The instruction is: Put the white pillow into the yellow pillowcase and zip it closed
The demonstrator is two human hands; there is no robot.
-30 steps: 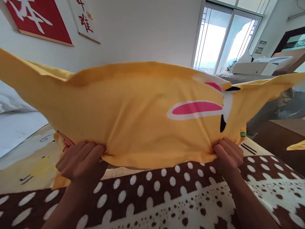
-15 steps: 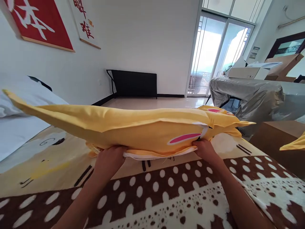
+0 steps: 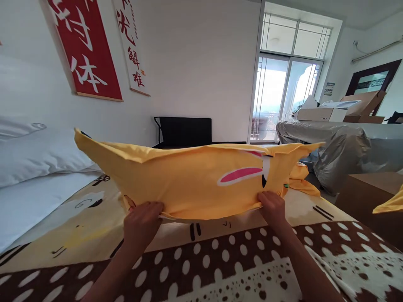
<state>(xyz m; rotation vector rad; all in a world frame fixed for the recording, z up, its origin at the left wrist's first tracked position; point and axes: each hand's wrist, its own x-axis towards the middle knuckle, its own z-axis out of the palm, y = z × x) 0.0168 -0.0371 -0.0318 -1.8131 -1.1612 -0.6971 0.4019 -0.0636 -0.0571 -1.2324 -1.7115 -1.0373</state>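
Note:
A yellow pillow (image 3: 189, 184) with a pink-and-white printed shape is held up over the bed by its near edge. My left hand (image 3: 143, 220) is closed on that edge at the left, fingers hidden beneath the fabric. At the right, my right hand (image 3: 273, 207) grips the same edge just below the printed shape. The pillow's two far corners stick out to either side. Behind its right end, more yellow fabric (image 3: 304, 178) lies on the bed. The patterned blanket (image 3: 217, 251), brown with white dots, spreads below my forearms.
White pillows (image 3: 47, 155) lie at the left by the wall. A cardboard box (image 3: 368, 193) stands at the right of the bed, with a yellow fabric corner (image 3: 390, 201) at the frame edge. Behind are a plastic-covered piece of furniture (image 3: 330, 147) and a black panel (image 3: 187, 131).
The pillow's near face has turned more toward me and its pink print shows more fully. Both hands keep their hold. The head view has tilted up.

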